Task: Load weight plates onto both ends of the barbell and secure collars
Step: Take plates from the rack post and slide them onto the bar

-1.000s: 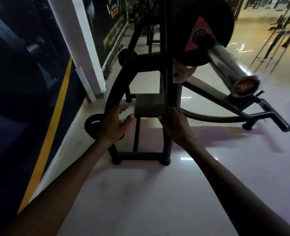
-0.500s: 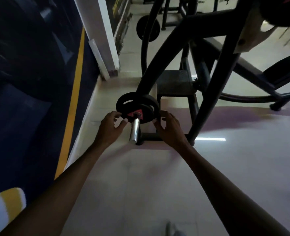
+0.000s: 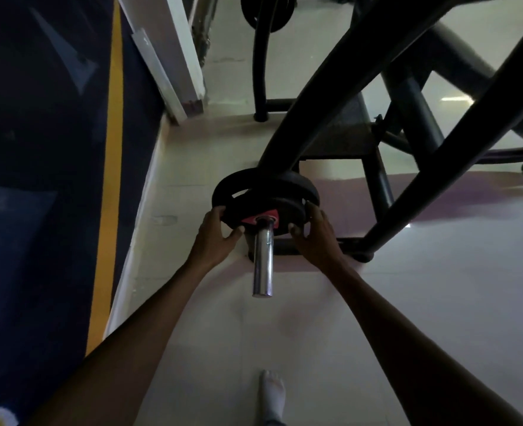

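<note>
Both hands [image 3: 215,238] now gripping plate [image 3: 263,207], red label [image 3: 261,217] unreadable

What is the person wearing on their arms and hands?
Nothing that shows. Both forearms are bare right up to the picture's edge, with no sleeves in sight. The left hand and right hand have no gloves, and no watch, band or ring is visible, though the light is dim. The fingers are bare too.

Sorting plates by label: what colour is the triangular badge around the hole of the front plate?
Red, on the black front plate; the head view shows its badge best.
</note>
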Motion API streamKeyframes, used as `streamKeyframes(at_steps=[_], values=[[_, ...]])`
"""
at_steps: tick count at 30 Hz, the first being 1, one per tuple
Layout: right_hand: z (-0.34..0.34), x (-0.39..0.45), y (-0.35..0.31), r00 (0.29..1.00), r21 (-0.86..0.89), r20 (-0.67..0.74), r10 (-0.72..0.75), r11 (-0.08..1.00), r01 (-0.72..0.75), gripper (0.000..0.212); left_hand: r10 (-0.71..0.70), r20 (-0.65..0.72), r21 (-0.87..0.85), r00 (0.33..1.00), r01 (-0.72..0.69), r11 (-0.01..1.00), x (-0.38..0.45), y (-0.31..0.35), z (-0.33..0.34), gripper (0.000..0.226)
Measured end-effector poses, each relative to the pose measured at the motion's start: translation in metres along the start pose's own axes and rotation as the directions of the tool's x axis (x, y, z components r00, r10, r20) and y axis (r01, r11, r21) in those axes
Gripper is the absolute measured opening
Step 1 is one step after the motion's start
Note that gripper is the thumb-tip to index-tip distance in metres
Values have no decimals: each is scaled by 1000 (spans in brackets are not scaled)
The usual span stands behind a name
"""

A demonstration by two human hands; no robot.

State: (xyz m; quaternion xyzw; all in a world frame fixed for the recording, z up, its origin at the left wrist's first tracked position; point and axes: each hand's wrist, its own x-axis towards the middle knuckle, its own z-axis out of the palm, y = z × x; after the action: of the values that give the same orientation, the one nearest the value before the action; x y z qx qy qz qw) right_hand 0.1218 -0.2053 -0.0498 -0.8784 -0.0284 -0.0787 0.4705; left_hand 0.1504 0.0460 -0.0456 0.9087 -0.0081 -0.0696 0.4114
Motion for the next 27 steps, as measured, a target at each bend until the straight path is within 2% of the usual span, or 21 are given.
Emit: streamKeyframes(at_steps=[5, 10, 14, 15, 18, 21, 27], values=[[37, 27, 44, 995, 14, -24, 94, 996, -93, 66, 71, -6, -4, 997, -71, 997, 38, -41, 25, 72], [51, 23, 64, 986, 6, -164, -7, 1000, 8, 72, 101, -81, -63, 992, -107, 992, 48, -57, 39, 94], [57, 23, 73, 996, -80, -66, 56, 995, -61, 66, 119, -16, -72, 993, -120, 990, 44, -62, 38, 105], [57, 18, 75, 997, -109, -36, 71, 991, -74, 63, 106, 5, -90, 994, -106, 990, 36, -63, 38, 104], [53, -7, 76, 996, -105, 25, 83, 991, -80, 63, 61, 14, -126, 998, -59, 990, 6, -66, 41, 78], [48, -34, 71, 996, -83, 50, 68, 995, -64, 60, 57, 0, -131, 998, -57, 990, -21, -71, 42, 63], [43, -84, 52, 999, 11, 36, 14, 1000, -15, 46, 76, 3, -129, 997, -75, 989, -68, -76, 40, 59]])
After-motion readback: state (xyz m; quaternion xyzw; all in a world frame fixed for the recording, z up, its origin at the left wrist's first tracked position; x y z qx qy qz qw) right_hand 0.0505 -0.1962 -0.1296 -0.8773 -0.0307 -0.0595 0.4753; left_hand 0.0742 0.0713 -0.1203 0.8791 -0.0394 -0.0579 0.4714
